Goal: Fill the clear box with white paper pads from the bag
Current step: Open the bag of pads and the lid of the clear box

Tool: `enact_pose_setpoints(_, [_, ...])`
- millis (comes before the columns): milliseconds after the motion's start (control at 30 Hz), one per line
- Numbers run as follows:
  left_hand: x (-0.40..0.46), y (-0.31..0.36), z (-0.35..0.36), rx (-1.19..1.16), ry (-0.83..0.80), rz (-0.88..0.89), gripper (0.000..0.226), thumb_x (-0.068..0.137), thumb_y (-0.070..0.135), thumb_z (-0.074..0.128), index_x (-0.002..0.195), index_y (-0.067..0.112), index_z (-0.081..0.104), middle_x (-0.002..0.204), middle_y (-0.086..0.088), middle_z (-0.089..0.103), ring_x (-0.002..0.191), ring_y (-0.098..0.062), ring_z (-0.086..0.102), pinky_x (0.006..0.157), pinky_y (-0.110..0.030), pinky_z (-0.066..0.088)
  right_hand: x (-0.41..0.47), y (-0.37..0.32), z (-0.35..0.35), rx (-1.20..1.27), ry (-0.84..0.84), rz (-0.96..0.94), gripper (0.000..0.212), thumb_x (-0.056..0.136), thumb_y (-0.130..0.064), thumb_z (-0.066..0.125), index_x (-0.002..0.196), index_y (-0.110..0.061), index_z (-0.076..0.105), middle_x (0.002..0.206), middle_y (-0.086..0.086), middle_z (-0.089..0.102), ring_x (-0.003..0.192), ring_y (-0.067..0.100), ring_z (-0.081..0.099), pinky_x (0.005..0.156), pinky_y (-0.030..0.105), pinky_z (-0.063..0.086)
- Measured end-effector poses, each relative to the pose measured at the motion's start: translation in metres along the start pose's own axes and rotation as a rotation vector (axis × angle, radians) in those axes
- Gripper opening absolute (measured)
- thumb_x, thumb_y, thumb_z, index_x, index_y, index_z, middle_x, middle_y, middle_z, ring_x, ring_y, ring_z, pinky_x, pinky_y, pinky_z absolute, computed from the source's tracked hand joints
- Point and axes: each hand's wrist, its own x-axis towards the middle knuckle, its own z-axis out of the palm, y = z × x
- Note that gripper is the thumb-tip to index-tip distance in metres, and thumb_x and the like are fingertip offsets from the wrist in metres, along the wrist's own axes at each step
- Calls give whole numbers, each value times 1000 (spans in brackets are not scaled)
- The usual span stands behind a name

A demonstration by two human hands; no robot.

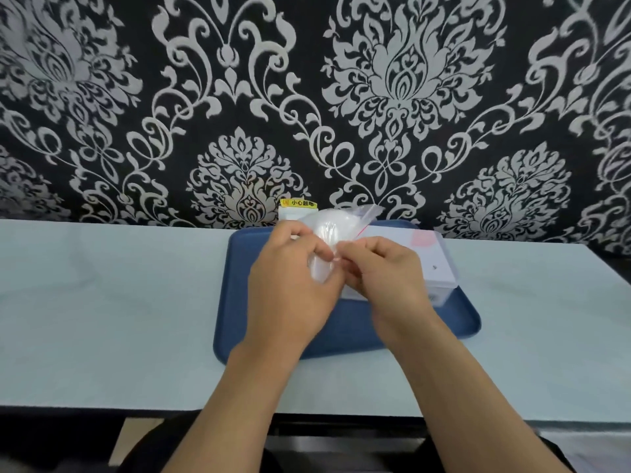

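Observation:
A clear plastic bag (336,227) with a red zip strip and white pads inside is held up over the blue tray (341,332). My left hand (290,285) grips the bag's lower left side. My right hand (386,271) pinches the bag's edge just right of the left fingers. The clear box (433,264) lies on the tray to the right, behind my right hand, with a white sheet showing in it; its left part is hidden by my hands.
The tray sits on a pale blue table (102,302) whose front edge runs near the bottom. A white wall outlet with a yellow warning label (298,203) sits behind the tray. A black and silver patterned cloth (307,97) covers the wall.

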Motion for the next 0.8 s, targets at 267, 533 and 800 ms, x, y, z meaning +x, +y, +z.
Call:
enact_pose_setpoints(267, [-5,0,-1,-12,-19,5,7,82,29,78,82,24,73,112,15,56,84,-1,51,66,-29,49,-5,3,-4,251,-71,133,16,86,-3,74,101,0,72,81,10,71,70,13,66,83,29,56])
enact_pose_setpoints(533, [-11,-3,-7,15,22,60,10,81,25,79,82,19,70,112,12,61,90,-5,56,69,-29,51,-12,4,-8,131,-130,46,17,94,-14,67,94,1,74,83,9,71,80,15,67,84,29,59])
enact_pose_setpoints(800, [-5,-11,-14,-54,-62,32,7,90,20,71,84,18,69,116,13,58,98,1,52,79,-8,37,-14,5,-10,207,-213,67,15,97,-14,63,103,-2,72,90,7,76,84,15,72,75,23,58])
